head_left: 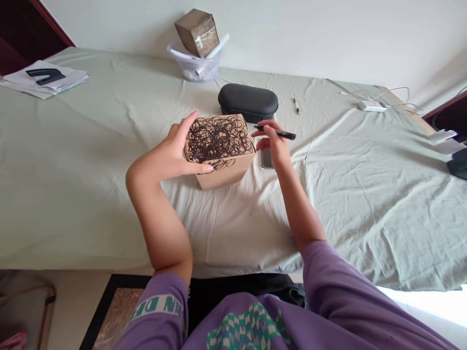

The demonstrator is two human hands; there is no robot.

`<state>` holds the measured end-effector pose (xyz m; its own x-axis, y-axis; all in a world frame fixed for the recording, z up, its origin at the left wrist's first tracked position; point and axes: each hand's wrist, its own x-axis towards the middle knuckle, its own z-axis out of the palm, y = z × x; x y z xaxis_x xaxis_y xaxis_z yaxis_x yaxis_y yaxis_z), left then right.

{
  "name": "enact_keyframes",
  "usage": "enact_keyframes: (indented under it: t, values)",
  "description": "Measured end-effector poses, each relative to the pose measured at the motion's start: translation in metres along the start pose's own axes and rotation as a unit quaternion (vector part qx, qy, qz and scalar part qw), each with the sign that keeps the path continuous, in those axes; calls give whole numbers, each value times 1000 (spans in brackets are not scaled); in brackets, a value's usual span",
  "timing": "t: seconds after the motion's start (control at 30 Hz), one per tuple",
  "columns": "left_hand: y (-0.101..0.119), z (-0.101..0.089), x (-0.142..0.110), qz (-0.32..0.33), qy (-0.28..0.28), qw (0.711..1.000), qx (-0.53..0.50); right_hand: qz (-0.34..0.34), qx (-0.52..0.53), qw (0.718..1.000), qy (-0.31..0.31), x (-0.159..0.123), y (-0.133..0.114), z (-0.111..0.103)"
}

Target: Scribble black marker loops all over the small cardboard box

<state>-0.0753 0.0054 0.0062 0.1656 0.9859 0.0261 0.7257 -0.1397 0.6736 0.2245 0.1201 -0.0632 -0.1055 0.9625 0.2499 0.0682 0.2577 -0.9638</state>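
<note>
- My left hand (177, 148) spans the left side of the cardboard box (228, 174), thumb on the near side and a finger at the far edge, gripping it.
- My right hand (276, 146) pinches a black pen (286, 134) just beside the box's right side; I cannot tell whether the tip touches.
- The box stands on the pale green cloth (346, 204), dark looping scribbles (219, 138) covering its top.
- Just behind it lies a black case (248, 99).
</note>
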Motion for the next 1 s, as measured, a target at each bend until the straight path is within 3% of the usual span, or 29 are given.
enact_keyframes:
  t: [0.17, 0.27, 0.4, 0.5, 0.67, 0.8, 0.93, 1.0]
  values:
    - [9, 18, 0, 92, 21, 995, -25, -174, -8, 981, 85, -34, -47, 2]
    - [23, 27, -3, 97, 14, 995, -3, -207, -30, 976, 57, -54, -65, 7]
    - [37, 32, -9, 91, 17, 995, 20, -226, -61, 971, -44, -61, -76, 10]
    - [41, 33, -12, 88, 20, 995, 30, -231, -108, 964, -74, -57, -77, 9]
    - [44, 33, -14, 85, 30, 994, 61, -263, -161, 948, -80, -55, -76, 9]
    - [46, 33, -16, 79, 29, 994, 70, -249, -164, 954, -28, -58, -77, 10]
    - [46, 35, -16, 74, 37, 994, 78, -240, -163, 952, -101, -58, -76, 8]
    - [44, 34, -16, 70, 35, 994, 78, -237, -114, 961, -88, -57, -73, 7]
